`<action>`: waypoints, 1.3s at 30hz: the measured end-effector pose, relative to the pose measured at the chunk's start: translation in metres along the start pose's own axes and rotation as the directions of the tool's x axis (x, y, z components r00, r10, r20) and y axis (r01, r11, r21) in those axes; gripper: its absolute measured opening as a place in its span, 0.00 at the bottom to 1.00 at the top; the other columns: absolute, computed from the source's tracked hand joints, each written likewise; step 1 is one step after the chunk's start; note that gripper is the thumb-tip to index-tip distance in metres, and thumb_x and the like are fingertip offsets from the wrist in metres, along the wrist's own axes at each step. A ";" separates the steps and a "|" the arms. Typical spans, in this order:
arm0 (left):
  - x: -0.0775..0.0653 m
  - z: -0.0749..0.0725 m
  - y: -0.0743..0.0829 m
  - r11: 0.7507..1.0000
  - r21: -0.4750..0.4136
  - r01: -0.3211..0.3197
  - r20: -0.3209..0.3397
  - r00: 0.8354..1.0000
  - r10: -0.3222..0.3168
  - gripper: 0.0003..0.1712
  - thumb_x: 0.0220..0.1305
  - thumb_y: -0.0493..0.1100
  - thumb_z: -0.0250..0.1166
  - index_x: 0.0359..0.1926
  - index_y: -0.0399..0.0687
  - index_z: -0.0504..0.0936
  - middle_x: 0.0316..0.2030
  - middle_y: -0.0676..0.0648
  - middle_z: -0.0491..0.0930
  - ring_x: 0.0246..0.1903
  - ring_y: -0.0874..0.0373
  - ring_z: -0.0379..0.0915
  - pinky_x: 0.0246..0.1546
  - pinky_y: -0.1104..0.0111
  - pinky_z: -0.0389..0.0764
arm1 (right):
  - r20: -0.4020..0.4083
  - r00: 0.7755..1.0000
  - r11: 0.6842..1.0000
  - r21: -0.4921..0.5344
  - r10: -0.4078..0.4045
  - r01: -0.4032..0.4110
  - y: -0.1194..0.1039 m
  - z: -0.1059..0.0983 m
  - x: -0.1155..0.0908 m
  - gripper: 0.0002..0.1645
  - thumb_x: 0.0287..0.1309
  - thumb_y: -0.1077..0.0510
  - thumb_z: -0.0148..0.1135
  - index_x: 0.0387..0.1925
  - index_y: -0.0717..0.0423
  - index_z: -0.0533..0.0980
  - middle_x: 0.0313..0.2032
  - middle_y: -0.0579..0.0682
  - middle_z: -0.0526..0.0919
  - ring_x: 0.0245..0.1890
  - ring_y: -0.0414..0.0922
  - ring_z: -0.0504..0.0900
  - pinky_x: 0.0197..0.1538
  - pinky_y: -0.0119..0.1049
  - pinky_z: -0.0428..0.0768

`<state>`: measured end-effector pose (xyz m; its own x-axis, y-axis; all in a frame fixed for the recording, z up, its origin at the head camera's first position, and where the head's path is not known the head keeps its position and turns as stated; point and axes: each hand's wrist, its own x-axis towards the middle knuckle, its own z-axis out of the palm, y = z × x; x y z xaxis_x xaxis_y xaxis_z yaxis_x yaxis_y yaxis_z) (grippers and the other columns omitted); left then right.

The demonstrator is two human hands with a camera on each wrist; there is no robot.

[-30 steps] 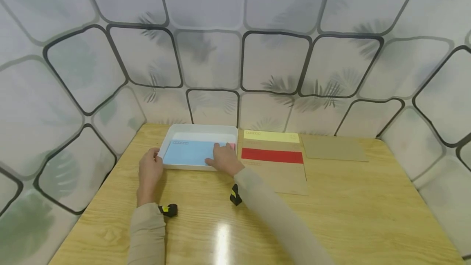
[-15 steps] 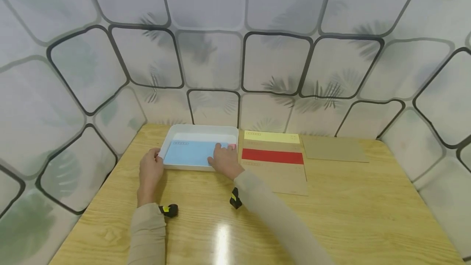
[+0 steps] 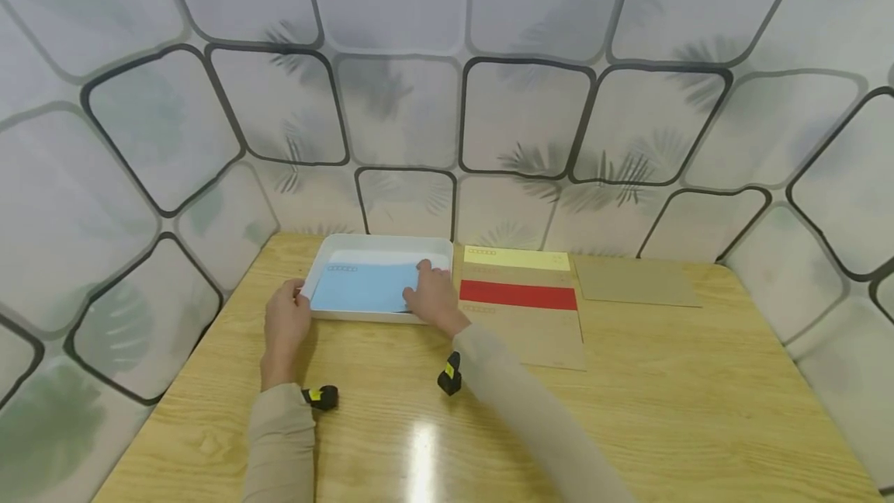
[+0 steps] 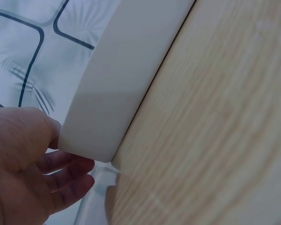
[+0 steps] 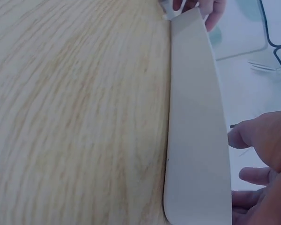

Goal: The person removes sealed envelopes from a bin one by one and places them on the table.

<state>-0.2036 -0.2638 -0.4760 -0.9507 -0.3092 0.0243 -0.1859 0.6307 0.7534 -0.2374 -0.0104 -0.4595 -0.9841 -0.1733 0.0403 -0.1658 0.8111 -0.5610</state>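
Note:
A shallow white tray (image 3: 377, 242) stands at the back left of the table, with a light blue envelope (image 3: 363, 287) lying in it. My left hand (image 3: 285, 324) holds the tray's left front corner. In the left wrist view, its thumb is at the rim and its fingers bend round the end wall. Over the right end of the tray, my right hand (image 3: 434, 297) has its thumb and forefinger apart, touching the blue envelope's right end. A bit of pink paper (image 3: 445, 273) shows past this hand, mostly hidden. In the right wrist view, the fingers reach over the tray's front wall (image 5: 196, 117).
Right of the tray, overlapping envelopes lie on the table (image 3: 663, 394): yellow (image 3: 517, 258), red (image 3: 517, 295) and brown (image 3: 524, 336). Another brown envelope (image 3: 637, 282) lies flat at the back right. A patterned wall (image 3: 517, 115) rises behind the table.
My right hand has shifted a little to the right along the blue envelope and now covers more of the pink paper. My left hand stays on the tray corner.

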 end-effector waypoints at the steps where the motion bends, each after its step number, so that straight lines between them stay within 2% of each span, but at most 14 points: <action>1: 0.000 0.000 0.000 1.000 0.001 0.003 0.002 1.000 -0.003 0.25 0.75 0.37 0.41 0.69 0.34 0.65 0.62 0.30 0.70 0.57 0.40 0.69 0.55 0.48 0.73 | -0.013 1.000 0.998 0.063 0.015 -0.014 -0.001 -0.002 0.000 0.29 0.64 0.54 0.58 0.62 0.64 0.67 0.45 0.60 0.80 0.44 0.54 0.78 0.41 0.44 0.80; 3: 0.000 0.000 0.000 1.000 0.000 0.009 0.001 1.000 -0.009 0.25 0.76 0.37 0.41 0.69 0.35 0.65 0.63 0.31 0.70 0.58 0.40 0.69 0.56 0.48 0.73 | -0.041 0.998 0.983 0.179 0.046 -0.038 -0.001 -0.003 0.001 0.27 0.63 0.57 0.59 0.61 0.64 0.68 0.53 0.62 0.75 0.50 0.56 0.76 0.49 0.48 0.80; 5: -0.001 0.000 0.000 1.000 -0.001 0.010 0.003 1.000 -0.010 0.25 0.76 0.37 0.41 0.69 0.35 0.65 0.63 0.31 0.70 0.59 0.40 0.69 0.56 0.48 0.73 | -0.064 0.996 0.953 0.299 0.068 -0.046 0.000 -0.004 0.004 0.27 0.62 0.59 0.59 0.60 0.66 0.68 0.52 0.63 0.75 0.48 0.55 0.76 0.51 0.48 0.79; 8: -0.002 -0.001 0.001 1.000 -0.003 0.002 -0.002 1.000 -0.002 0.25 0.75 0.37 0.42 0.69 0.35 0.66 0.63 0.31 0.70 0.59 0.39 0.69 0.57 0.48 0.73 | -0.085 0.987 0.892 0.443 0.138 -0.087 0.002 -0.004 0.006 0.26 0.61 0.60 0.61 0.58 0.70 0.70 0.50 0.64 0.78 0.48 0.55 0.79 0.52 0.47 0.80; 10: -0.002 -0.001 0.001 1.000 -0.001 -0.011 -0.003 1.000 0.011 0.25 0.75 0.37 0.41 0.69 0.34 0.66 0.62 0.30 0.70 0.59 0.38 0.69 0.56 0.47 0.73 | -0.085 0.976 0.841 0.526 0.199 -0.126 0.002 -0.005 0.007 0.25 0.60 0.59 0.63 0.55 0.71 0.73 0.48 0.64 0.81 0.47 0.55 0.81 0.50 0.46 0.82; 12: -0.003 0.000 0.000 1.000 -0.001 -0.021 -0.006 1.000 0.021 0.25 0.75 0.36 0.42 0.69 0.34 0.66 0.61 0.30 0.70 0.58 0.38 0.69 0.56 0.47 0.73 | -0.072 0.964 0.791 0.588 0.255 -0.165 0.002 -0.007 0.006 0.22 0.59 0.59 0.65 0.51 0.71 0.76 0.46 0.64 0.83 0.44 0.54 0.83 0.48 0.45 0.83; 14: -0.003 0.000 0.000 1.000 -0.001 -0.028 -0.009 1.000 0.028 0.25 0.75 0.36 0.41 0.68 0.33 0.66 0.61 0.29 0.71 0.58 0.38 0.70 0.55 0.47 0.74 | -0.059 0.955 0.755 0.627 0.290 -0.190 0.001 -0.009 0.005 0.19 0.59 0.58 0.67 0.45 0.71 0.79 0.42 0.63 0.84 0.39 0.52 0.84 0.45 0.44 0.85; 16: -0.003 0.000 -0.001 1.000 -0.003 -0.028 -0.011 1.000 0.028 0.25 0.75 0.36 0.41 0.68 0.33 0.66 0.61 0.29 0.71 0.57 0.38 0.70 0.55 0.47 0.74 | -0.047 0.953 0.746 0.635 0.299 -0.203 0.000 -0.012 0.004 0.16 0.58 0.58 0.68 0.40 0.70 0.81 0.38 0.60 0.85 0.34 0.49 0.83 0.41 0.40 0.85; 20: -0.002 -0.001 -0.001 1.000 -0.003 -0.031 -0.014 0.999 0.030 0.25 0.75 0.37 0.41 0.68 0.33 0.66 0.61 0.29 0.70 0.58 0.38 0.70 0.56 0.47 0.73 | -0.034 0.955 0.778 0.589 0.296 -0.221 0.000 -0.014 0.003 0.14 0.59 0.57 0.67 0.32 0.67 0.83 0.32 0.57 0.85 0.30 0.44 0.77 0.32 0.33 0.79; 26: -0.001 -0.002 -0.001 1.000 -0.005 -0.025 -0.011 1.000 0.025 0.25 0.76 0.37 0.41 0.68 0.34 0.66 0.61 0.30 0.71 0.56 0.40 0.70 0.54 0.48 0.74 | -0.026 0.962 0.818 0.533 0.273 -0.217 0.001 -0.014 0.004 0.16 0.65 0.55 0.62 0.32 0.66 0.84 0.31 0.53 0.84 0.28 0.44 0.76 0.27 0.29 0.74; 30: -0.001 -0.002 -0.001 1.000 0.000 -0.027 -0.016 1.000 0.027 0.24 0.76 0.36 0.42 0.68 0.34 0.67 0.60 0.31 0.71 0.55 0.41 0.70 0.54 0.48 0.74 | -0.020 0.968 0.819 0.537 0.251 -0.201 0.001 -0.013 0.005 0.18 0.68 0.56 0.58 0.30 0.67 0.83 0.23 0.51 0.78 0.24 0.43 0.72 0.25 0.30 0.70; 33: -0.001 -0.002 -0.001 1.000 0.001 -0.030 -0.019 0.999 0.030 0.24 0.75 0.36 0.42 0.68 0.33 0.67 0.60 0.30 0.71 0.56 0.40 0.70 0.55 0.48 0.74 | 0.036 0.972 0.804 0.556 0.232 -0.212 0.000 -0.013 0.006 0.17 0.68 0.56 0.56 0.33 0.67 0.81 0.25 0.52 0.78 0.26 0.45 0.72 0.29 0.33 0.72; 36: -0.001 -0.002 -0.002 0.999 -0.003 -0.032 -0.018 0.999 0.032 0.25 0.76 0.36 0.42 0.68 0.33 0.67 0.61 0.30 0.71 0.57 0.40 0.70 0.55 0.47 0.73 | 0.128 0.969 0.769 0.591 0.211 -0.246 0.000 -0.012 0.008 0.18 0.68 0.55 0.55 0.49 0.66 0.79 0.40 0.54 0.83 0.38 0.46 0.77 0.43 0.37 0.81; 39: -0.001 -0.002 -0.002 1.000 -0.006 -0.025 -0.010 1.000 0.025 0.25 0.76 0.37 0.41 0.69 0.34 0.66 0.62 0.30 0.70 0.58 0.40 0.69 0.56 0.47 0.73 | 0.208 0.962 0.708 0.652 0.177 -0.271 0.002 -0.009 0.009 0.24 0.69 0.59 0.52 0.63 0.65 0.71 0.55 0.57 0.80 0.51 0.49 0.79 0.59 0.44 0.78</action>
<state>-0.2021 -0.2662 -0.4768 -0.9526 -0.3001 0.0497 -0.1603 0.6341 0.7565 -0.2475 -0.0051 -0.4530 -0.9626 -0.1395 -0.2324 0.1916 0.2564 -0.9474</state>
